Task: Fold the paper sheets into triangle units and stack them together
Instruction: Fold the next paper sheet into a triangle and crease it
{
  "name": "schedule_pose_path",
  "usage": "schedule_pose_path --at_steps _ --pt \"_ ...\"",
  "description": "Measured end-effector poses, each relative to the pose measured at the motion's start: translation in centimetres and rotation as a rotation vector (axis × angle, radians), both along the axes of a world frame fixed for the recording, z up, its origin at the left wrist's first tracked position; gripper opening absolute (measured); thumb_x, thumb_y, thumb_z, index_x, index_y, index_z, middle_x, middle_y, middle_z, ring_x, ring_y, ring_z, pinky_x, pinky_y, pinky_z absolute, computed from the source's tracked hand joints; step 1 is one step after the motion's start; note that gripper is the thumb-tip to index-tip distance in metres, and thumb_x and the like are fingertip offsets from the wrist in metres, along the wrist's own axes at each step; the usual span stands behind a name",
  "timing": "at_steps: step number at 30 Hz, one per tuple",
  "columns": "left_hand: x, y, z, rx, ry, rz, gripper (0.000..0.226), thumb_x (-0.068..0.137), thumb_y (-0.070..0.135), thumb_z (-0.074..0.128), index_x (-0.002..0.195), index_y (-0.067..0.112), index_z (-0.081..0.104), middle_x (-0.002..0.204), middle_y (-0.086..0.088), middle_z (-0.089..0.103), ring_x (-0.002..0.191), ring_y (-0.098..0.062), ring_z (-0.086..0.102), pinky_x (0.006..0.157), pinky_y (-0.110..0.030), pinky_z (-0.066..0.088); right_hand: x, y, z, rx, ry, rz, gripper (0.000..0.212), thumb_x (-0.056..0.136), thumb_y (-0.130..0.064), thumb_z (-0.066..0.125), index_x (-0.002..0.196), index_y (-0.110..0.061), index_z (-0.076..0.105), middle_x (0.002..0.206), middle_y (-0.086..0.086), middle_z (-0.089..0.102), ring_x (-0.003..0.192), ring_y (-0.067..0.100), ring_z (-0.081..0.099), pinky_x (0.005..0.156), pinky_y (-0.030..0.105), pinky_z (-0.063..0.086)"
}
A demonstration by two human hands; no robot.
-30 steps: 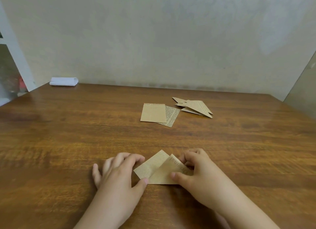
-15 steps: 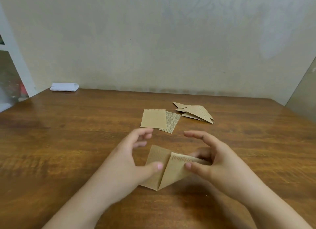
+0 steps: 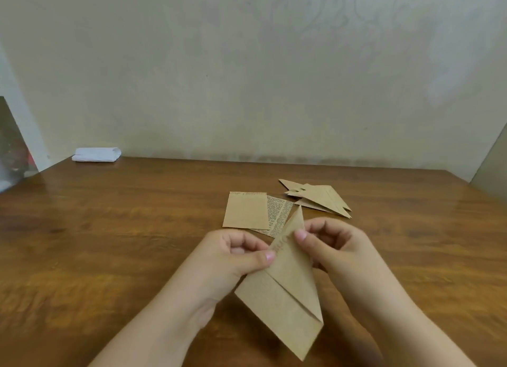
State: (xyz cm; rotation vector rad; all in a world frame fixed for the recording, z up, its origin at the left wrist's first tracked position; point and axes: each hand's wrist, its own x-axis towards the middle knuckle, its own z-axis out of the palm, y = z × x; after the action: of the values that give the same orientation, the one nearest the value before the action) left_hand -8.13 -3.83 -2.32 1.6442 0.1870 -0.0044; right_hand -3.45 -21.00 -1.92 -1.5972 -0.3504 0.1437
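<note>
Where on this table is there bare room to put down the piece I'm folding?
Bare wood runs left of the flat sheets, out to the white bundle, and right of the triangle pile. Between sheets and pile it is crowded.

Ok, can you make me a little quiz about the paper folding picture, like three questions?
1. True or false: the half-folded paper is lying flat on the table.
2. Which hands pinch it? A) only the left hand B) only the right hand C) both
3. Fill in: the finished triangle units lie to the ____ of the flat sheets.

Key
1. False: it is held up above the table.
2. C
3. right
</note>
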Motion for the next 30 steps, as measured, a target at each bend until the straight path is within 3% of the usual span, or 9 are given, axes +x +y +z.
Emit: schedule_pose_path --at_steps 2,6,11,15,17,20,23,26,30 --pt "-0.1 0.2 -0.7 -0.016 0.077 -0.022 0.008 0.071 0.016 0.079 0.066 0.020 0.075 0.077 -0.006 0.075 0.073 -0.013 0.068 0.071 -0.030 0.046 0.2 0.0 -0.8 0.002 0.047 0.012 0.007 0.081 -0.016 0.071 0.085 -0.011 0.071 0.069 0.003 0.069 0.059 0.010 0.059 0.056 0.018 0.051" --pt "-0.3 0.7 -1.1 0.008 0.122 -0.086 0.008 0.067 0.013 0.081 0.065 0.020 0.076 0.075 -0.008 0.075 0.069 -0.014 0.070 0.060 -0.020 0.050 0.4 -0.1 -1.2 0.012 0.065 0.050 0.006 0.086 -0.012 0.066 0.083 -0.007 0.068 0.053 -0.006 0.061 0.042 0.001 0.054 0.042 0.011 0.043" --pt "-0.4 0.5 -1.0 0.067 0.123 -0.162 0.006 0.069 0.015 0.080 0.068 0.020 0.076 0.077 -0.009 0.075 0.072 -0.015 0.072 0.064 -0.020 0.051 0.8 -0.4 -1.7 -0.074 -0.054 -0.004 0.021 0.081 -0.036 0.064 0.066 -0.022 0.070 0.055 -0.004 0.060 0.051 0.002 0.052 0.051 0.012 0.045" --pt "-0.6 0.5 -1.1 0.084 0.173 -0.193 0.013 0.073 0.012 0.078 0.065 0.021 0.075 0.077 -0.008 0.075 0.071 -0.013 0.071 0.065 -0.021 0.050 0.6 -0.2 -2.0 -0.036 0.036 -0.021 0.021 0.086 -0.030 0.064 0.070 -0.018 0.071 0.063 0.004 0.065 0.053 0.008 0.059 0.050 0.018 0.048" --pt "-0.6 0.3 -1.4 0.046 0.184 -0.109 0.012 0.074 0.011 0.078 0.065 0.018 0.074 0.076 -0.007 0.075 0.071 -0.014 0.070 0.065 -0.025 0.050 0.4 -0.1 -2.0 -0.085 0.115 -0.027 0.016 0.086 -0.037 0.062 0.083 -0.025 0.072 0.064 -0.003 0.068 0.056 0.010 0.065 0.051 0.020 0.051" --pt "-0.3 -0.1 -1.9 -0.061 0.151 0.150 0.003 0.078 0.010 0.075 0.077 0.009 0.072 0.077 -0.005 0.075 0.080 -0.020 0.072 0.075 -0.038 0.057 -0.1 -0.6 -1.7 -0.247 0.197 0.034 0.032 0.077 -0.058 0.061 0.103 -0.039 0.060 0.074 -0.008 0.073 0.065 0.006 0.069 0.059 0.023 0.053" --pt "-0.3 -0.7 -1.8 -0.132 0.094 0.286 0.004 0.082 0.012 0.073 0.085 0.009 0.071 0.079 -0.002 0.075 0.087 -0.022 0.071 0.080 -0.042 0.058 -0.8 -0.7 -1.2 -0.410 0.057 0.016 0.018 0.081 -0.044 0.068 0.098 -0.039 0.062 0.074 -0.014 0.073 0.062 -0.002 0.066 0.053 0.015 0.050" --pt "-0.8 -1.1 -0.8 -0.132 0.066 0.273 0.008 0.083 0.008 0.071 0.089 0.008 0.065 0.084 -0.005 0.076 0.082 -0.021 0.073 0.071 -0.040 0.060 -1.1 -1.0 -0.6 -0.362 -0.019 -0.049 0.007 0.084 -0.031 0.070 0.091 -0.030 0.067 0.067 -0.010 0.072 0.054 -0.003 0.060 0.046 0.009 0.042" --pt "-2.3 -1.1 -0.2 -0.041 0.036 0.211 0.020 0.084 0.002 0.068 0.084 0.009 0.049 0.078 -0.010 0.075 0.072 -0.018 0.074 0.053 -0.025 0.055 -2.1 -2.6 -0.4 -0.448 -0.074 0.083 0.012 0.091 -0.032 0.060 0.096 -0.044 0.060 0.073 -0.001 0.071 0.056 0.007 0.053 0.052 0.015 0.040"
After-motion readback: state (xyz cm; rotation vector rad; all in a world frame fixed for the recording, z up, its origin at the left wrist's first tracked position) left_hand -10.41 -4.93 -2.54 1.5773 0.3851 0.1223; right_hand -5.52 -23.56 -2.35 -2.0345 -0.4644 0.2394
